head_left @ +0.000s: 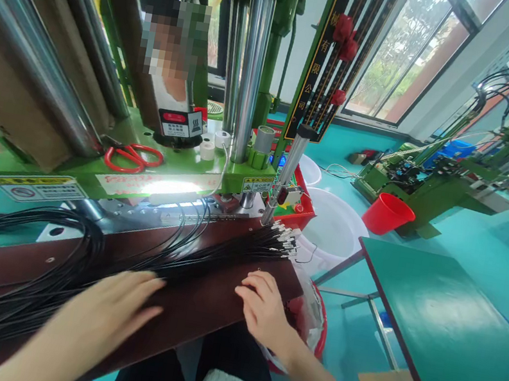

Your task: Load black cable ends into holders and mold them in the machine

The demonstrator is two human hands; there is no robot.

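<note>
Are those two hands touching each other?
Apart: the head view shows brown board between the left hand and the right hand.

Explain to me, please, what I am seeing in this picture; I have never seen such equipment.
A camera worn on the person's head looks forward and down. There is no robot here: the left hand and right hand are bare. The left is close to black cables with pale ends, lying on a brown board; the right is over the board. Neither clearly holds anything. Behind the board stands a green machine with steel columns; red-handled scissors lie on it.
</note>
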